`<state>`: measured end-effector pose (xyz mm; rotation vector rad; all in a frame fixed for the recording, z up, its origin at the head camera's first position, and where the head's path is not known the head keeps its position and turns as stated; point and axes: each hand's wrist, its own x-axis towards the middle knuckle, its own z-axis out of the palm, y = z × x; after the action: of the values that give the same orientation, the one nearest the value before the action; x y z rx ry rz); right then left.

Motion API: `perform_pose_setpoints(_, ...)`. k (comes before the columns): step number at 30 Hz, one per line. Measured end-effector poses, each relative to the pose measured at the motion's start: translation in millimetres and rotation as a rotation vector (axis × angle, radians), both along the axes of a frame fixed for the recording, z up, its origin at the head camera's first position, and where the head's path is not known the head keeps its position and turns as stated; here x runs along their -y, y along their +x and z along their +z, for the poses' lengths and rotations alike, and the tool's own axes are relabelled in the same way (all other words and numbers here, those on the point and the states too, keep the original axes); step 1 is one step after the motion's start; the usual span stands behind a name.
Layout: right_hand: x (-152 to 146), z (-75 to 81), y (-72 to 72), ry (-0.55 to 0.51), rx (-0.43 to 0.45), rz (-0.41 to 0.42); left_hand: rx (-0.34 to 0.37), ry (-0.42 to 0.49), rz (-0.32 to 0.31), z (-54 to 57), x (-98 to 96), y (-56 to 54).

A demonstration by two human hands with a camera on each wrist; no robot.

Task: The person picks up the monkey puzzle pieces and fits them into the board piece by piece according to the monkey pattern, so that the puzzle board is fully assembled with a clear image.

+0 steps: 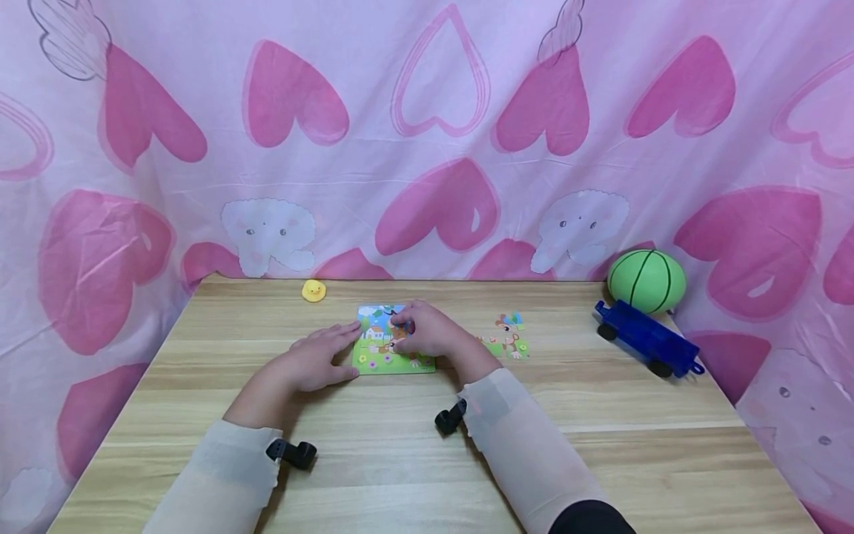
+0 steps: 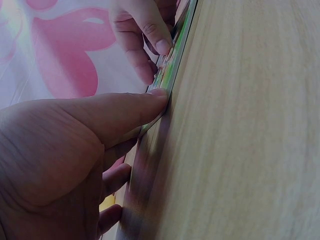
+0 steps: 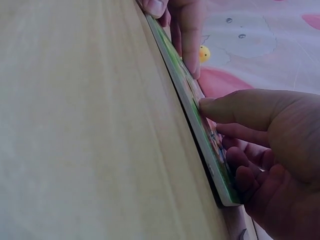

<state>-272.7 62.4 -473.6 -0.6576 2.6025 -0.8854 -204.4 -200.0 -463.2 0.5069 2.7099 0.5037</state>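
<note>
A small jigsaw puzzle board (image 1: 394,362) with a house, flowers and green grass lies flat on the table. My left hand (image 1: 320,360) rests along its left side, fingers extended, with the thumb (image 2: 145,102) touching the near left corner. Over the board's right half, my right hand (image 1: 430,330) has its fingers curled and its thumb low on the surface. It seems to pinch a puzzle piece there, mostly hidden by the fingers. Loose puzzle pieces (image 1: 512,345) lie to the right of the board, partly behind the right wrist.
A yellow rubber duck (image 1: 313,291) sits behind the board at the left. At the back right are a green ball (image 1: 646,282) with dark lines and a blue toy wagon (image 1: 647,340) with black wheels. A pink heart-print curtain (image 1: 437,208) hangs behind the wooden table (image 1: 373,475).
</note>
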Motion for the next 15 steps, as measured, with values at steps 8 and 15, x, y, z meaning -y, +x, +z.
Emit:
perform_pose_setpoints(8, 0, 1.9, 0.1, -0.005, 0.012, 0.006, 0.0, -0.009, -0.003, 0.4, 0.5, -1.5)
perform_pose_setpoints(15, -12, 11.9, -3.6, -0.147, -0.02, -0.043, -0.006, 0.0, -0.003, 0.2, 0.5, -0.2)
